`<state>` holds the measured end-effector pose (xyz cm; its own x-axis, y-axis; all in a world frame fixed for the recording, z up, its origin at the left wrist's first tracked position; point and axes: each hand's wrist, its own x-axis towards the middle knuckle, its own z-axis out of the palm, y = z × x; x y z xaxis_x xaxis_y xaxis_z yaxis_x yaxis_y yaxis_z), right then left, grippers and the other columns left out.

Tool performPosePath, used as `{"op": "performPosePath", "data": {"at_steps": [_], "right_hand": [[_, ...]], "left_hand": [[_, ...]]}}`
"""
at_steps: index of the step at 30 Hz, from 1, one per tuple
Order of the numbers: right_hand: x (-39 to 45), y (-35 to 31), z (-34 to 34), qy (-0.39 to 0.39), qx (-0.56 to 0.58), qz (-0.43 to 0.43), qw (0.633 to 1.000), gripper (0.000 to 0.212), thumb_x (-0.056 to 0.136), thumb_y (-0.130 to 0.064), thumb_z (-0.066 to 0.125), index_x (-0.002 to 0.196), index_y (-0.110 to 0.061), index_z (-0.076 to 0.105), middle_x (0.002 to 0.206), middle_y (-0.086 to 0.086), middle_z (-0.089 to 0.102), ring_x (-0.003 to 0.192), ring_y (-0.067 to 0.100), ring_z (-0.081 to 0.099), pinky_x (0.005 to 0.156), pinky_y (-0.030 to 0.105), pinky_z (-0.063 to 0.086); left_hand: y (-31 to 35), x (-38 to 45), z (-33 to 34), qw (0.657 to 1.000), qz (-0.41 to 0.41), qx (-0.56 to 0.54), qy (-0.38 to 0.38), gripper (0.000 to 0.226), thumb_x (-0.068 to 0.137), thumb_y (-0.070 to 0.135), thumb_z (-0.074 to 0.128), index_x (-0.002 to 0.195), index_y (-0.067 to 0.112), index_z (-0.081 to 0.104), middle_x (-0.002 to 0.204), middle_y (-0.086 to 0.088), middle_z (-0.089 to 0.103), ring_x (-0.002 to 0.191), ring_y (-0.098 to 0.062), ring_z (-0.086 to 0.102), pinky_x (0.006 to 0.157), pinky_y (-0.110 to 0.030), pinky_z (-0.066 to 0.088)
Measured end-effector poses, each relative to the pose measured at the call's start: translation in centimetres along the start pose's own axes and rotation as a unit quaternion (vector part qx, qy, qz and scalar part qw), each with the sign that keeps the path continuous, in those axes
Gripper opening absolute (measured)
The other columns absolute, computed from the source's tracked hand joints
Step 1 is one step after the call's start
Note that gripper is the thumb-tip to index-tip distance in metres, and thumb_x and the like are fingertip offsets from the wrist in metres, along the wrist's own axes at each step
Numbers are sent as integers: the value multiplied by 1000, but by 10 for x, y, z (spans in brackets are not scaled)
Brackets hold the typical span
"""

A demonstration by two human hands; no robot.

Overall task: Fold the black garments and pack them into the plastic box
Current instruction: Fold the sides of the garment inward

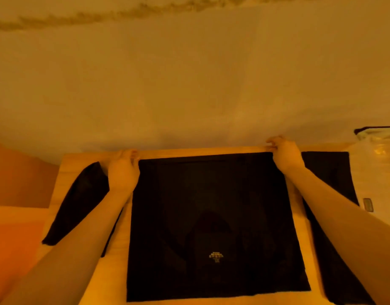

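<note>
Head view: one wide frame, looking down over my two bare forearms onto a wooden table (pixel 211 150) set against a pale wall (pixel 189 84).
Black garment, centre (pixel 211 216): lies flat on the table as a near-square panel, far edge straight along the table's far edge, a small pale printed mark (pixel 216 256) near its near end.
Left hand (pixel 123 170): at the far left corner of the centre garment; fingers (pixel 132 156) curled down onto the cloth edge, pinching it.
Right hand (pixel 284 154): at the far right corner of the same garment; fingers (pixel 272 146) curled over the corner, gripping the cloth.
Black garment, left (pixel 77 205): a narrow dark strip lying slantwise on the table, beside my left forearm, partly hidden by it.
Black garment, right (pixel 330 179): a dark piece lying flat on the table beyond my right forearm, running toward the near right corner.
Plastic box (pixel 379 150): clear, with a dark rim, at the far right edge of the frame, just beside the right garment; only part shows, contents cannot be told.
</note>
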<state>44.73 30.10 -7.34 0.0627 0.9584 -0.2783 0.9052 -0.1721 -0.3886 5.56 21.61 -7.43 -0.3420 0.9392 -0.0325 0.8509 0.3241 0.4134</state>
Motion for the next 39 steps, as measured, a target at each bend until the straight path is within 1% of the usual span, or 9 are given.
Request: {"op": "performPosePath", "data": {"at_steps": [4, 9, 13, 17, 21, 25, 30, 35, 39], "right_hand": [[-51, -11, 28, 134, -33, -101, 985, 38, 88, 1, 53, 126, 2, 51, 130, 21, 51, 119, 37, 48, 99, 41, 40], [-103, 21, 52, -37, -109, -78, 990, 56, 99, -32, 30, 147, -10, 14, 156, 4, 6, 144, 19, 1, 117, 36, 6], [-112, 35, 42, -22, -130, -48, 990, 62, 98, -41, 24, 148, -10, 7, 157, 7, 2, 145, 20, 0, 117, 38, 7], [-166, 32, 46, 46, -141, -111, 983, 71, 92, -56, 7, 146, -12, 17, 153, 2, 11, 142, 19, 7, 113, 36, 14], [-252, 52, 79, 1, -152, -142, 978, 72, 94, -56, 0, 140, -11, 32, 146, 3, 29, 138, 20, 26, 113, 34, 22], [-312, 83, 105, -48, -185, -133, 972, 60, 97, -52, 6, 141, -17, 25, 145, -2, 29, 143, 13, 7, 111, 27, 5], [-335, 91, 106, -16, -207, -142, 968, 66, 94, -58, 8, 146, -19, 15, 144, 4, 36, 144, 9, -7, 111, 33, 4], [-307, 70, 96, 9, -198, -148, 969, 79, 89, -66, -1, 144, -13, 19, 150, 6, 25, 141, 19, 14, 116, 35, 7], [-313, 75, 111, -45, -196, -168, 965, 95, 65, -77, -27, 141, -22, -9, 151, -4, -11, 141, 15, -12, 115, 33, -4]], "left_hand": [[13, -46, 19, 991, 115, 63, 24, 36, 88, 18, 55, 120, 1, 57, 122, -20, 57, 113, -39, 54, 93, -48, 44], [1, -116, 40, 970, 134, 181, -90, 58, 91, 41, 36, 137, 7, 41, 144, -14, 39, 135, -29, 32, 109, -43, 20], [-11, -128, 30, 945, 185, 263, -65, 58, 93, 41, 42, 134, 1, 42, 141, -20, 42, 132, -35, 38, 114, -42, -1], [-19, -168, 16, 952, 192, 222, -88, 67, 97, 46, 6, 137, 2, 36, 143, -18, 39, 135, -30, 28, 113, -38, 3], [-43, -248, 21, 941, 231, 183, -169, 64, 96, 47, -1, 138, 11, 31, 141, -10, 45, 136, -22, 22, 111, -36, 5], [-65, -294, 23, 928, 244, 203, -193, 58, 95, 49, 16, 138, 13, 31, 141, -4, 44, 145, -17, -4, 112, -35, 5], [-73, -306, 19, 929, 275, 186, -165, 67, 94, 58, 13, 142, 13, 24, 147, -3, 34, 144, -16, -5, 113, -37, 4], [-53, -282, 23, 918, 313, 211, -121, 73, 91, 60, 20, 143, 10, 23, 149, -9, 31, 142, -23, 16, 116, -40, 9], [-53, -288, 31, 919, 275, 225, -170, 77, 90, 65, 4, 141, 12, 26, 147, -8, 35, 136, -24, 28, 109, -42, 25]]}}
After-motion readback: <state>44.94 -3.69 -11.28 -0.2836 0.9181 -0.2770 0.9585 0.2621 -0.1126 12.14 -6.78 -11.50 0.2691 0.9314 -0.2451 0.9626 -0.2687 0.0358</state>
